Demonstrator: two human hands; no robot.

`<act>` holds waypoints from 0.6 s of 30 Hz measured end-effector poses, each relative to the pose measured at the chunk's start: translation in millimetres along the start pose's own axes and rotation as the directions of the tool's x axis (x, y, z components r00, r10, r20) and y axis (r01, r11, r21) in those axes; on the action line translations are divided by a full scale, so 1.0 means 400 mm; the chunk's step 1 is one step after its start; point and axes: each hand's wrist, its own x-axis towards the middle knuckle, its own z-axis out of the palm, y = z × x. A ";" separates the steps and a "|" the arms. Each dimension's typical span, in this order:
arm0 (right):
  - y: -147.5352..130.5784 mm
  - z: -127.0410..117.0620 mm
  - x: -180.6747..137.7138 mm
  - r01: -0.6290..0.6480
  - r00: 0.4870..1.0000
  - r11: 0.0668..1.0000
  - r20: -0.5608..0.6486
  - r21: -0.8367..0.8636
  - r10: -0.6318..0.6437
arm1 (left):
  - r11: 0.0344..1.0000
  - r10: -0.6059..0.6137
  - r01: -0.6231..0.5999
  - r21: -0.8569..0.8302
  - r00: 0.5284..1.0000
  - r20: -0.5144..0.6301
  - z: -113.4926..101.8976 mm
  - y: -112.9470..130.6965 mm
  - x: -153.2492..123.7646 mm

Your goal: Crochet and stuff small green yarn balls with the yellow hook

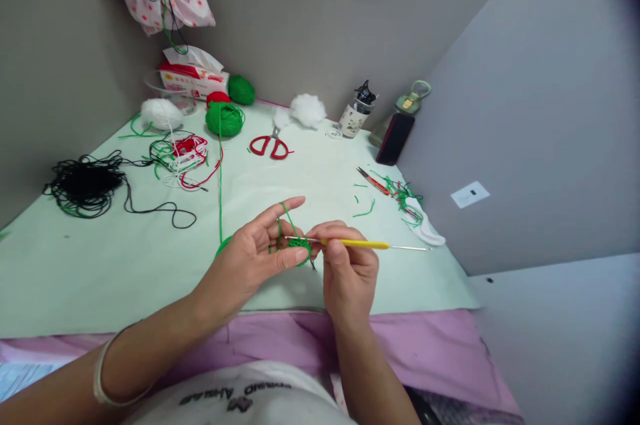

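My left hand (260, 252) pinches a small green crochet piece (299, 246) between thumb and fingers, with the index finger raised and green yarn (220, 172) looped over it. The strand runs back over the table to a green yarn ball (225, 118). My right hand (347, 265) is closed on a yellow-handled crochet hook (360, 244), which lies level with its tip pushed into the green piece. Both hands hover over the near edge of the pale green table (310, 178).
Red-handled scissors (270, 144) lie mid-table. A black yarn tangle (87, 184), red and white yarn (183, 155), a white ball (161, 113), a tissue box (193, 77), stuffing (307, 109), a jar (355, 117), a phone (395, 138) and yarn scraps with snips (395, 193) surround them.
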 end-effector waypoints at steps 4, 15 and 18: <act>-0.002 -0.002 -0.008 0.068 0.998 0.984 0.009 -0.163 -0.067 | 0.999 0.009 -0.009 0.035 1.000 -0.019 0.008 0.003 -0.001; -0.012 0.011 -0.011 0.239 0.958 0.908 -0.070 -0.345 -0.279 | 0.963 -0.142 0.151 -0.224 0.988 0.055 -0.005 0.015 0.005; -0.021 0.015 0.004 0.099 0.989 0.984 -0.094 -0.149 -0.114 | 0.992 -0.049 0.048 -0.120 0.999 0.000 -0.001 0.013 0.002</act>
